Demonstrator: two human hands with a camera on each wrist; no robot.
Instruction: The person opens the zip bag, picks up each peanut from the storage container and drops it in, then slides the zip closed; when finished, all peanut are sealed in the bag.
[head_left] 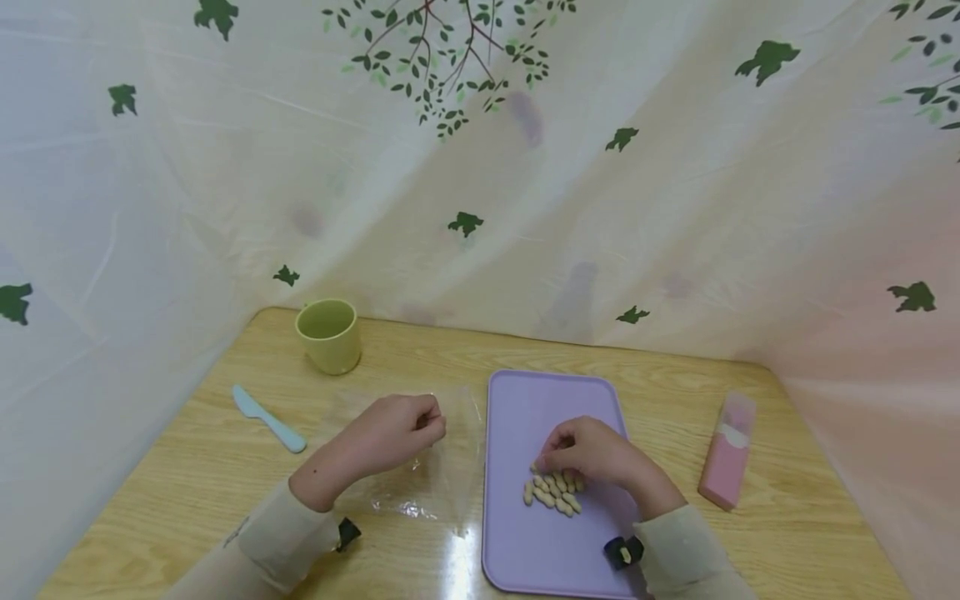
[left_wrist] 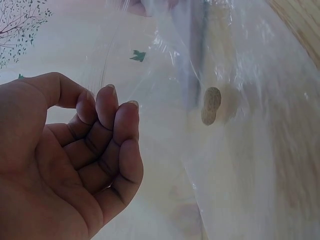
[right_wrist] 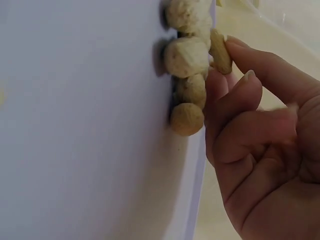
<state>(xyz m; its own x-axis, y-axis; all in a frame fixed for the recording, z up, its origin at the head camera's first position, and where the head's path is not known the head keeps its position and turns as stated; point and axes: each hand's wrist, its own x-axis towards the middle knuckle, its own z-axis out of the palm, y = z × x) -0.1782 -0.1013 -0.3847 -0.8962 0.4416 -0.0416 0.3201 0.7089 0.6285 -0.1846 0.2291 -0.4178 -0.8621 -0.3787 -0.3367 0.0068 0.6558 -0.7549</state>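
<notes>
My left hand [head_left: 390, 437] pinches the upper edge of a clear plastic bag [head_left: 450, 487] between thumb and forefinger, with the other fingers curled. Inside the bag, the left wrist view has a single peanut [left_wrist: 211, 106] in its shell. Over the purple tray [head_left: 540, 546], my right hand [head_left: 596, 454] holds one unshelled peanut [right_wrist: 220, 52] between thumb and fingertips. Just below those fingertips, a cluster of several peanuts [head_left: 555, 492] lies on the tray.
A yellow-green mug [head_left: 333, 342] stands at the back left, with a light blue knife [head_left: 270, 421] in front of it. To the right of the tray lies a pink case [head_left: 727, 454] with a translucent lid. A patterned cloth [head_left: 525, 250] hangs behind the wooden table [head_left: 187, 492].
</notes>
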